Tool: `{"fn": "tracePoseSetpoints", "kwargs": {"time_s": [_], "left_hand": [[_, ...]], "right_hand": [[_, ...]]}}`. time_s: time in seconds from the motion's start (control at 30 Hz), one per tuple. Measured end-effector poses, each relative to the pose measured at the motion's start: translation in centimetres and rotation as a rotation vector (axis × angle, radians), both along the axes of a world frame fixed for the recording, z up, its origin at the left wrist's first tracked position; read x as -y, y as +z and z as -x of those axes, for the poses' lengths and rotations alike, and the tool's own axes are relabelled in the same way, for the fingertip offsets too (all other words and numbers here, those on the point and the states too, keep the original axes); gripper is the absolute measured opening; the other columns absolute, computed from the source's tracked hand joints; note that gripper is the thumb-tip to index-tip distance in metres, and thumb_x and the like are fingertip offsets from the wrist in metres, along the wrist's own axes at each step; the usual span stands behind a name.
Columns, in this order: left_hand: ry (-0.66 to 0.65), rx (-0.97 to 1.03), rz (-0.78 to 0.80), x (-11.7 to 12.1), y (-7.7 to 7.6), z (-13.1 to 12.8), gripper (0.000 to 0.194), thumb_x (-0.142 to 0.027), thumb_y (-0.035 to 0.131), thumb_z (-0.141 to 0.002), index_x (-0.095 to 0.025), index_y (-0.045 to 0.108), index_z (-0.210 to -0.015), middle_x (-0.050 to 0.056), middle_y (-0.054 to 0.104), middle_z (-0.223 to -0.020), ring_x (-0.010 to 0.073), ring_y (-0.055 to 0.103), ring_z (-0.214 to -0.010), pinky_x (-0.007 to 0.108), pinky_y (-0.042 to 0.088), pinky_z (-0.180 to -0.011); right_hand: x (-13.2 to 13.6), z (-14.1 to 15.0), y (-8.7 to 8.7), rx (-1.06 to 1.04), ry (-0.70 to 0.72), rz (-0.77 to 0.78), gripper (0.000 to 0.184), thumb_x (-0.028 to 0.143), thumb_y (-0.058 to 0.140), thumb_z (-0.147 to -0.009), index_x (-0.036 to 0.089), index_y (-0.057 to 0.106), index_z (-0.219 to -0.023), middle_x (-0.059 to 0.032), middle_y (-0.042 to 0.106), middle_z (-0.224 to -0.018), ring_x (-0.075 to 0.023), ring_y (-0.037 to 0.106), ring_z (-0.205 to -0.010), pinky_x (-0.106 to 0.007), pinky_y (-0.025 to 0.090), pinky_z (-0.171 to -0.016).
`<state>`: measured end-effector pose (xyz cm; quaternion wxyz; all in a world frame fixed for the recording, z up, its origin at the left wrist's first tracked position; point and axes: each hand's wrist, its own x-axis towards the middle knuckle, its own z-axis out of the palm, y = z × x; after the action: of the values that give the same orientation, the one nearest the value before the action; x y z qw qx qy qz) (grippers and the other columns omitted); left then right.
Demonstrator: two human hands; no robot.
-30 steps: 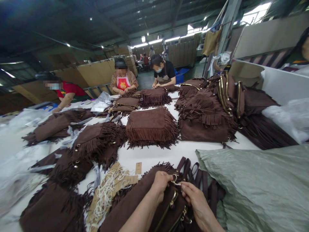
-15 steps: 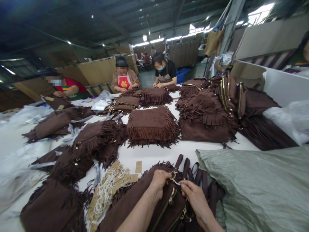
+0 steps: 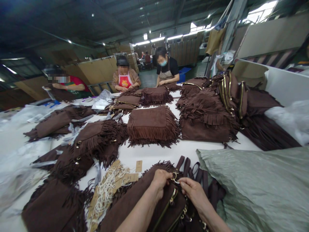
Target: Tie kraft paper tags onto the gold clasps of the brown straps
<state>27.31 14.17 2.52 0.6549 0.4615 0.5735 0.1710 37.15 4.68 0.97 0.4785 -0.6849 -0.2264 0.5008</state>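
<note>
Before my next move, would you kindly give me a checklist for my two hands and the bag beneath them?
1. Left hand at the gold ring: ok, fingertips against it.
2. Right hand holding the white strand: ok, pinched between fingertips.
3. Strand fastened to the ring: cannot tell, too small.
4. White strings separated: not ok, heaped over the brown tags.
5. Brown bag under both hands: ok.
6. Zipper fully closed: cannot tell, partly out of view.
</note>
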Motion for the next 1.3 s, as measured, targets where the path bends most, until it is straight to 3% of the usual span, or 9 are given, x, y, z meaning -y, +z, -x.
{"fn": "tracePoseSetpoints", "kwargs": {"time_s": [0.43, 0.63, 0.93, 1.17, 1.3], "left_hand": [[-0.004, 0.0, 0.004, 0.1, -0.1, -0.2, 0.018, -0.019, 0.058, -0.048, -0.016, 0.045, -0.037, -0.006, 0.037, -0.032, 0.0058, 0.03, -0.034, 0.023, 0.019, -0.042], [0.004, -0.008, 0.013, 0.1, 0.2, -0.1, 0.02, -0.018, 0.059, -0.05, -0.017, 0.043, -0.038, -0.007, 0.037, -0.032, 0.0058, 0.03, -0.034, 0.023, 0.019, -0.042], [0.007, -0.001, 0.025, 0.1, 0.3, 0.0, 0.015, -0.014, 0.054, -0.049, -0.017, 0.043, -0.039, -0.006, 0.039, -0.033, 0.0057, 0.031, -0.035, 0.022, 0.02, -0.042], [-0.006, -0.012, 0.019, 0.0, 0.2, -0.1, 0.016, -0.015, 0.055, -0.049, -0.017, 0.043, -0.037, -0.006, 0.037, -0.031, 0.0056, 0.029, -0.034, 0.023, 0.019, -0.042], [-0.007, -0.013, 0.016, 0.0, -0.1, -0.1, 0.018, -0.016, 0.055, -0.049, -0.017, 0.042, -0.037, -0.007, 0.035, -0.03, 0.0055, 0.029, -0.033, 0.023, 0.018, -0.042]], "right_hand": [[-0.6, 0.2, 0.2, 0.028, 0.053, -0.012, 0.026, 0.037, 0.051, -0.062, 0.017, 0.065, -0.07, 0.0064, 0.045, -0.044, -0.0102, 0.038, -0.044, -0.024, 0.029, -0.048], [-0.1, 0.2, 0.3, 0.014, 0.0, -0.07, 0.025, 0.041, 0.056, -0.063, 0.018, 0.066, -0.068, -0.0004, 0.065, -0.067, -0.0184, 0.054, -0.068, -0.027, 0.04, -0.063], [0.4, 0.0, -0.7, 0.093, -0.013, -0.047, 0.026, 0.041, 0.055, -0.063, 0.017, 0.064, -0.067, 0.001, 0.059, -0.059, -0.0162, 0.051, -0.058, -0.026, 0.037, -0.055], [0.5, -0.1, -1.6, 0.29, 0.045, -0.111, 0.027, 0.04, 0.051, -0.071, 0.017, 0.064, -0.075, 0.0016, 0.057, -0.058, -0.0133, 0.046, -0.053, -0.025, 0.034, -0.052], [0.3, 0.0, -1.2, 0.239, 0.038, -0.127, 0.027, 0.042, 0.052, -0.07, 0.018, 0.063, -0.073, 0.0015, 0.058, -0.059, -0.0145, 0.049, -0.055, -0.024, 0.036, -0.052]]}}
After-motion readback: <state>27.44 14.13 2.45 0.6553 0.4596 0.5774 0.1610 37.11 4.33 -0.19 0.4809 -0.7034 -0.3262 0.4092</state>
